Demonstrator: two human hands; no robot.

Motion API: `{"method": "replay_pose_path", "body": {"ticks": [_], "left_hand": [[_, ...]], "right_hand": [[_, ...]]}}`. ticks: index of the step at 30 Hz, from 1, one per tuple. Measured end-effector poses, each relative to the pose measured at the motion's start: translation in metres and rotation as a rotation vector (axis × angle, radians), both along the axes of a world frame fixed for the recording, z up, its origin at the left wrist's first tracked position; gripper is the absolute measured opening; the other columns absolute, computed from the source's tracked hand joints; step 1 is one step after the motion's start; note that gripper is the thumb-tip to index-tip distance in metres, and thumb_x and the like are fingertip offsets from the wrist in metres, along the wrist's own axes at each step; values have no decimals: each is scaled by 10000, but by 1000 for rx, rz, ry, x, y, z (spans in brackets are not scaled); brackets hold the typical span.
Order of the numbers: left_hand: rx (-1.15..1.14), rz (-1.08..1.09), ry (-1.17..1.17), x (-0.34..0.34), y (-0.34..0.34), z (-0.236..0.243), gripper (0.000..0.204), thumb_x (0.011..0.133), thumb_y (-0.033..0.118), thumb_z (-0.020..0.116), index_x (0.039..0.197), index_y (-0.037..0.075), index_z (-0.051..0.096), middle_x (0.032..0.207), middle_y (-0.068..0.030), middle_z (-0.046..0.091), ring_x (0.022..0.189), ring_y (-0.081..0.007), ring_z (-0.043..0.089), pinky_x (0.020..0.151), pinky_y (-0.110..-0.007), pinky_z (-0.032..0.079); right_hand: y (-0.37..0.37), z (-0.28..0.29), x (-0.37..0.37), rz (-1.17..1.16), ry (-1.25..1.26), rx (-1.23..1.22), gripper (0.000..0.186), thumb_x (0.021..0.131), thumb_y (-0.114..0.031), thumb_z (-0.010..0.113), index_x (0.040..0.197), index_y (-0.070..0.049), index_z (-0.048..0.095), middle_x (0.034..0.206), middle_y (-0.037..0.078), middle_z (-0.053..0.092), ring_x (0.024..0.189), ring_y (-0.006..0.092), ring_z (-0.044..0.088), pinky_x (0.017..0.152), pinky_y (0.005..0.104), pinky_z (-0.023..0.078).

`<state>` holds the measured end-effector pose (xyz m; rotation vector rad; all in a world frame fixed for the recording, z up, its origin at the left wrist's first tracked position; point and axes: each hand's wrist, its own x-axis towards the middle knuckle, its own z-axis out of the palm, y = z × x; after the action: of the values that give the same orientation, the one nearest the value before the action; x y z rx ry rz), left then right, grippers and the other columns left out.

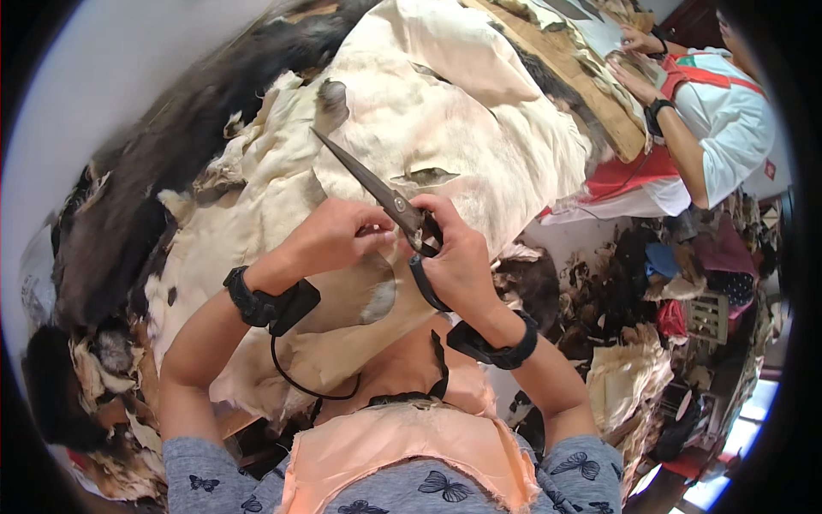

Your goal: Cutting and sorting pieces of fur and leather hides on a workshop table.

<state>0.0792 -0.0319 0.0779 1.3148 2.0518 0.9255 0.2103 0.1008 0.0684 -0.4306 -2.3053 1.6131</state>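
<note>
A large cream-coloured hide (462,128) with its skin side up spreads before me, with a slit-like hole (426,177) showing dark fur a little beyond my hands. My right hand (461,261) grips a pair of dark metal scissors (368,180) by the handles. The blades look closed together, pointing up and to the left above the hide. Close beside the scissors' pivot is my left hand (338,233), its fingers curled and pinched together. Whatever lies between those fingertips is too small to make out.
Dark furs (128,231) lie along the left side. At the upper right a co-worker in a white shirt (728,120) handles something on a wooden board (591,94). Hide scraps (629,377) and a pale plastic crate (706,317) are on the right. A peach cloth (394,441) covers my lap.
</note>
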Motion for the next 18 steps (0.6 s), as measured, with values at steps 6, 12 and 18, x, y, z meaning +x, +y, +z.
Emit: {"method": "replay_pose_path", "body": {"ticks": [6,12,18], "left_hand": [[117,-31,297,-17,-13,-8,228,705,-31,534,858,69,671,729,-112,534,706,-281,573,622,-354,450],[168,-186,168,-27,-10,-9,345,678,-145,495,913,47,659,839,-91,559,753,-223,578,682,-312,468],[222,-154,95,-23,-11,-7,315,709,-86,477,901,64,676,893,-129,556,796,-279,569,689,-330,457]], "right_hand": [[-27,-12,-5,-249,-3,5,416,689,-33,699,1061,-107,528,791,78,597,715,165,606,655,281,474],[-29,-16,-6,-274,25,-88,472,700,-102,727,1109,-80,492,832,68,616,734,144,607,678,264,482],[-38,-20,-9,-351,-16,82,541,699,-62,715,1165,-59,441,834,85,606,742,151,607,688,264,484]]}}
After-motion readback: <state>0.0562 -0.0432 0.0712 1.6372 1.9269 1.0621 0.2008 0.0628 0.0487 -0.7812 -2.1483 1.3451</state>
